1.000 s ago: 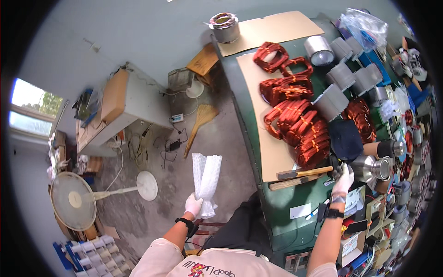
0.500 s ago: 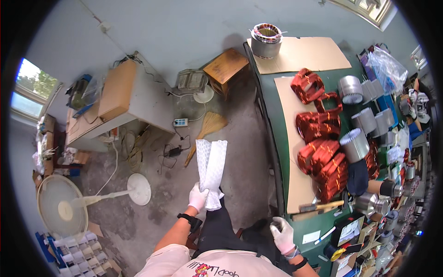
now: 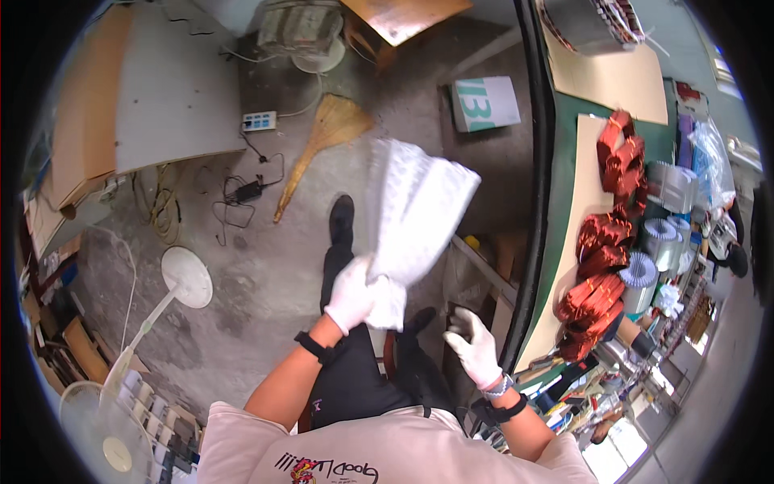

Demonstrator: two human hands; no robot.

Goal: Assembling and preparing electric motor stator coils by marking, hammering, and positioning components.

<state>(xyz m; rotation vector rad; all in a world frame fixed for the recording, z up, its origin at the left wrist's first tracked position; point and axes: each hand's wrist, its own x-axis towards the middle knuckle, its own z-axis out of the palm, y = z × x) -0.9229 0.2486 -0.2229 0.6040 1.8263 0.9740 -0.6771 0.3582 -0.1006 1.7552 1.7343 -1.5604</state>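
My gloved left hand [image 3: 352, 296] grips a bundle of white wrap [image 3: 415, 210] over the concrete floor [image 3: 242, 339], fingers closed around its lower part while the rest fans out ahead of me, well apart from the left edge of the green workbench [image 3: 567, 173]. My gloved right hand [image 3: 474, 351] hangs near the near end of that edge, its fingers loosely curled and parted, the thumb standing away from them. Along the workbench's left edge, red-brown wire coils [image 3: 603, 234] lie in a row on a cardboard sheet [image 3: 590, 161], with silver ribbed cylinders [image 3: 669, 189] to their right. A large wound metal ring [image 3: 592, 32] sits at the far left corner. A straw broom [image 3: 326, 133] lies on the floor beyond the wrap; a white-and-green box [image 3: 488, 105] stands between it and the workbench. To my left is a pedestal fan [image 3: 187, 277].
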